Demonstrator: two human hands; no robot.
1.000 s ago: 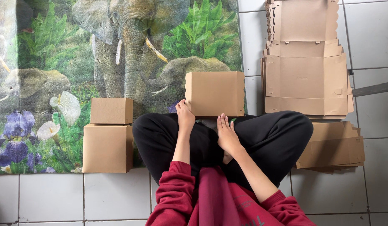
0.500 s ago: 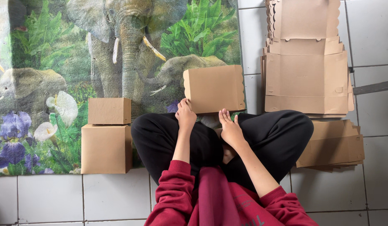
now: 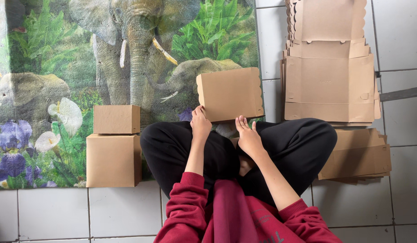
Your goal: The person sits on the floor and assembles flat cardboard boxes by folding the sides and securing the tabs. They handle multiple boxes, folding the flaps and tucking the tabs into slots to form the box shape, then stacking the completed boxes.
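I sit cross-legged in black trousers and red sleeves. A folded brown cardboard box (image 3: 229, 93) rests in front of my knees, on the edge of a printed mat. My left hand (image 3: 200, 123) has its fingers curled on the box's near left corner. My right hand (image 3: 248, 135) lies over my lap, fingers spread and empty. Its fingertips are just short of the box's near edge.
Two closed brown boxes (image 3: 116, 119) (image 3: 113, 159) stand side by side to my left on the elephant-and-flower mat (image 3: 60, 67). A stack of flat cardboard blanks (image 3: 330, 76) lies at the far right, and a smaller stack (image 3: 357, 155) lies beside my right knee. The floor is white tile (image 3: 51, 211).
My right hand has lifted off my lap and moved forward towards the box's near edge. My left hand has stayed at the box's corner.
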